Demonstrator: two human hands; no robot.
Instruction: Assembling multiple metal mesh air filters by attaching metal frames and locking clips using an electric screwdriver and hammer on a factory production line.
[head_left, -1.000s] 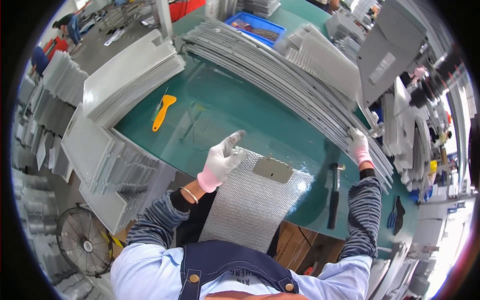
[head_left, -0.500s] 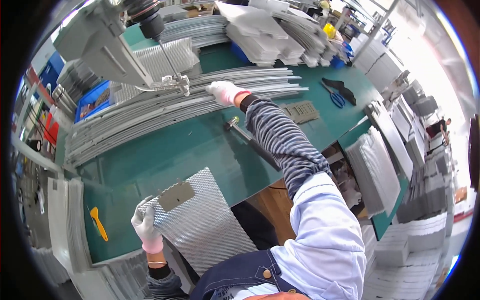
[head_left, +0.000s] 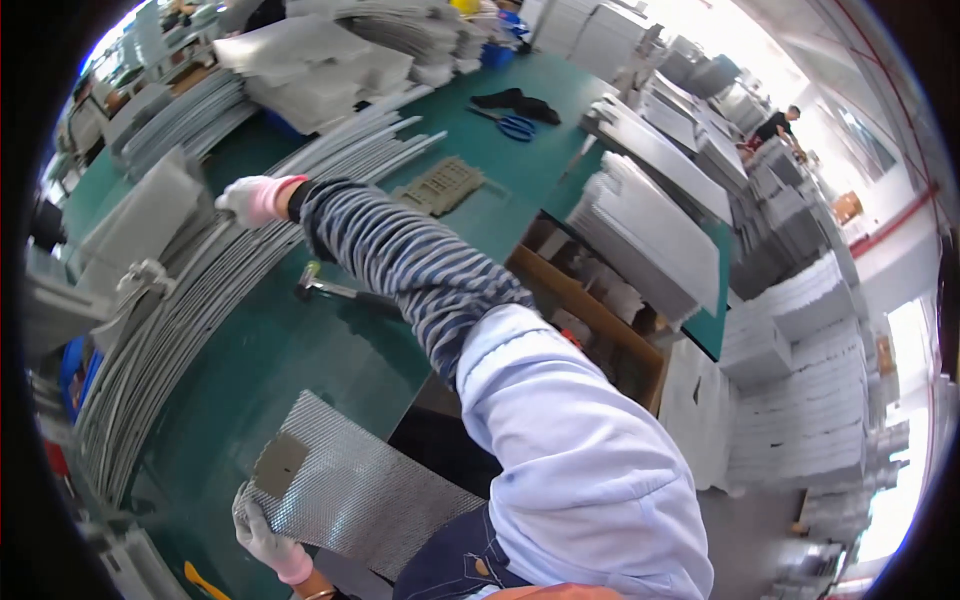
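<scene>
My left hand (head_left: 266, 545), in a white glove with a pink cuff, grips the corner of a silvery textured metal sheet (head_left: 360, 492). A small flat grey-brown plate (head_left: 279, 465) lies against that corner of the sheet. The sheet is tilted across the table's near edge and my lap. My right hand (head_left: 256, 201), gloved alike, reaches far over the table to a bundle of long thin metal strips (head_left: 205, 285). Its fingers are curled together at the strips; what is in them, if anything, is hidden. Nearer me than the right forearm lies a hammer (head_left: 335, 289).
Beyond the right arm lie a perforated tan plate (head_left: 440, 186) and blue-handled pliers (head_left: 514, 126). Stacked white sheets (head_left: 640, 235) stand at the right, above an open wooden drawer (head_left: 590, 330). A yellow-handled tool (head_left: 203, 580) lies near left. A machine head (head_left: 65, 300) overhangs the left side.
The view has swung right, so the table's things appear further left. My right hand stays by the metal strips, and my left still holds the sheet with the plate.
</scene>
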